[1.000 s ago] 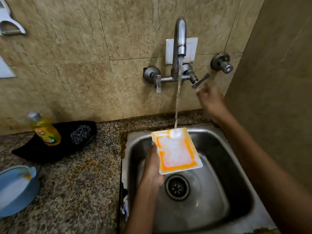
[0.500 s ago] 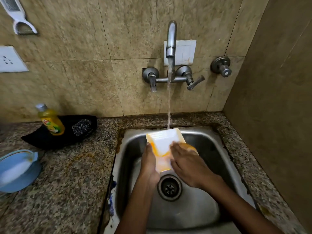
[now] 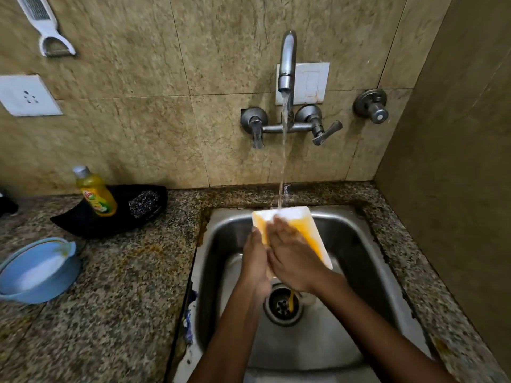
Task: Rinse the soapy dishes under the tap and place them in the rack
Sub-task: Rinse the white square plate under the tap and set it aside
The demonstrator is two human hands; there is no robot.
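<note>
A rectangular white dish with an orange border (image 3: 309, 230) is tilted over the steel sink (image 3: 359, 244), its far edge under the running tap (image 3: 287, 62). My left hand (image 3: 255, 261) grips the dish's left edge. My right hand (image 3: 293, 258) lies flat on the dish's inner face, fingers together and pointing toward the water stream. Orange-tinted water runs off the dish into the drain (image 3: 282, 302). No rack is visible.
On the granite counter at the left stand a yellow dish-soap bottle (image 3: 95, 192) and a steel scrubber (image 3: 143, 204) on a black tray, and a blue soapy dish (image 3: 38, 269). A grater (image 3: 44, 26) hangs on the wall. A wall closes off the right side.
My right hand left the tap handle and came down onto the dish, then slid up its face toward the stream. The dish tilted steeper.
</note>
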